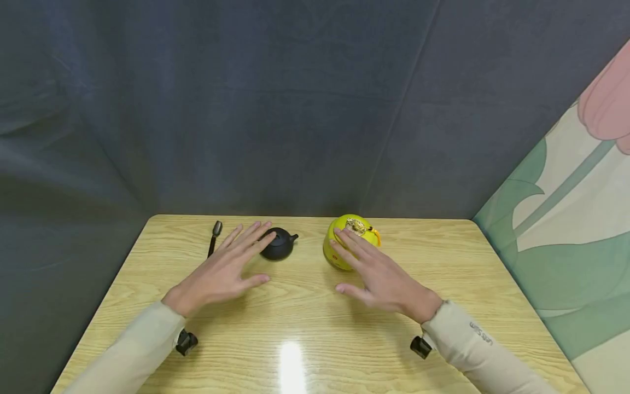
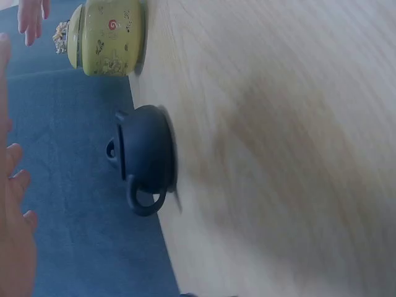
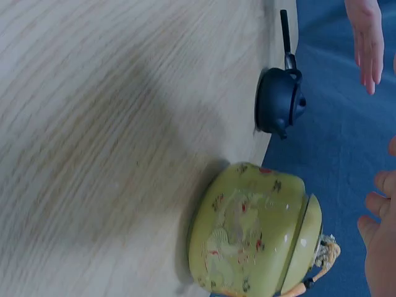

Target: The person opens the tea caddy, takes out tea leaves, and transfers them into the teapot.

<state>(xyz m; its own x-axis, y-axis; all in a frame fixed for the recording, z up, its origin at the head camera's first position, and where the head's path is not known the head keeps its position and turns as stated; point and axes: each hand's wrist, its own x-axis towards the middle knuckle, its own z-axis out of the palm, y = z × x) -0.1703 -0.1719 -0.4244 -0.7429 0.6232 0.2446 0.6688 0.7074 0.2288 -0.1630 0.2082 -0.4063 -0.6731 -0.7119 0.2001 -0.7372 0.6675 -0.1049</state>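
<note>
Both hands hover above the table with fingers spread and nothing in them. My left hand (image 1: pixel 223 273) is nearest the small black teapot (image 1: pixel 278 246), whose spout points right and whose handle side it partly covers in the head view. Left of that teapot lies a dark scoop (image 1: pixel 216 230), its lower end hidden behind the left hand. My right hand (image 1: pixel 386 279) is in front of a yellow-green lidded jar (image 3: pixel 247 235) with a gold knob and an orange tassel. In the right wrist view, the jar's side carries a painted pattern, and its lid is on.
The light wood table (image 1: pixel 295 312) ends at a back edge close behind the teapot and jar. A dark curtain (image 1: pixel 275 109) hangs beyond it. On the right stands a panel (image 1: pixel 566 219) printed with a pink tulip and green leaves.
</note>
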